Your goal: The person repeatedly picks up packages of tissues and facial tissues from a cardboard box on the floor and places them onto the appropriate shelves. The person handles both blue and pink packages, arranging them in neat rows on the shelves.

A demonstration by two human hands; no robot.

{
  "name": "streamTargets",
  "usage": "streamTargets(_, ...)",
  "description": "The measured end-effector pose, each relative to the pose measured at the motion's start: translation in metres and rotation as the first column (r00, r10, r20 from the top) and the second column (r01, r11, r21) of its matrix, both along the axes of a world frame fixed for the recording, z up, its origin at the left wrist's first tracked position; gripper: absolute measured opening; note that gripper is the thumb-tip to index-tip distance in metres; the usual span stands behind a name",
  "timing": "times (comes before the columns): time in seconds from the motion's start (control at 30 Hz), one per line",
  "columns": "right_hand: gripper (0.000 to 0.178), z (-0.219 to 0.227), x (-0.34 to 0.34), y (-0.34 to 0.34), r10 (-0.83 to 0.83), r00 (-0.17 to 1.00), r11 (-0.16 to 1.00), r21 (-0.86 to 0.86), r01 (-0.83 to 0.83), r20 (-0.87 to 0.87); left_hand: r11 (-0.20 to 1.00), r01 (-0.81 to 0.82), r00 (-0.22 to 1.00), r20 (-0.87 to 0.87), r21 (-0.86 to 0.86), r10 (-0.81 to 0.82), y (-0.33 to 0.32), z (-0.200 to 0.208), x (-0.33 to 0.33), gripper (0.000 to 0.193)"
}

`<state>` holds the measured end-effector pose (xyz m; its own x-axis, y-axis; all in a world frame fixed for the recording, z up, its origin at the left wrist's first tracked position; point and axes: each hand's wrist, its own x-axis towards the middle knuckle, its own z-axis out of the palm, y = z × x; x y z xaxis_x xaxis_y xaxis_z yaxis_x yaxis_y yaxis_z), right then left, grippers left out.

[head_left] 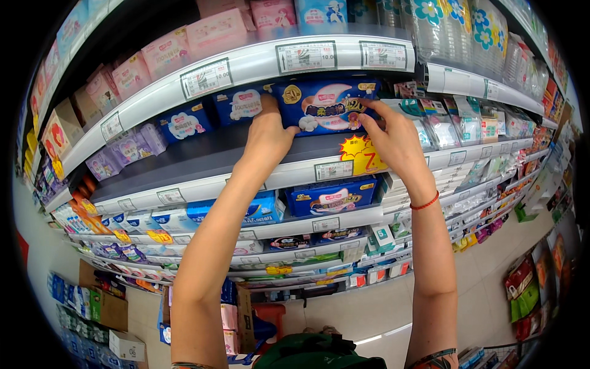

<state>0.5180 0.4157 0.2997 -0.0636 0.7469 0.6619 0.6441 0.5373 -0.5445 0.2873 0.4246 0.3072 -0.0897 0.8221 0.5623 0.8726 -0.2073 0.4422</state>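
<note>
A wide dark-blue pack of sanitary pads (pixel 329 106) with a pale crescent printed on its front stands on an upper shelf, between my two hands. At its left end is my left hand (pixel 268 134), thumb against the front and fingers around the edge, their tips partly hidden. My right hand (pixel 393 136) has its fingers and thumb bent against the pack's right end. A red cord bracelet (pixel 424 202) circles my right wrist. Just left of my left hand stands another blue pack (pixel 244 106) with a white cloud shape.
Purple packs (pixel 126 147) stand farther left on this shelf. Clear-bagged goods (pixel 433 123) hang at the right. A yellow price tag (pixel 362 154) sticks up from the shelf edge. Pink packs (pixel 215 31) line the shelf above; a similar blue pack (pixel 332 197) lies below. Cardboard boxes (pixel 110 307) stand on the floor.
</note>
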Motion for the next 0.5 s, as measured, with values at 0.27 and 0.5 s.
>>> streamTargets(0.27, 0.032, 0.002, 0.002, -0.003, -0.025, 0.999, 0.996, 0.087, 0.021, 0.047, 0.999, 0.022, 1.000, -0.003, -0.029, -0.022, -0.002, 0.004, 0.002, 0.061)
streamTargets(0.5, 0.029, 0.000, -0.019, -0.044, 0.062, 0.997, 0.957, 0.279, -0.075, 0.053, 0.997, 0.073, 0.997, 0.017, 0.008, -0.073, -0.040, 0.005, 0.003, 0.063)
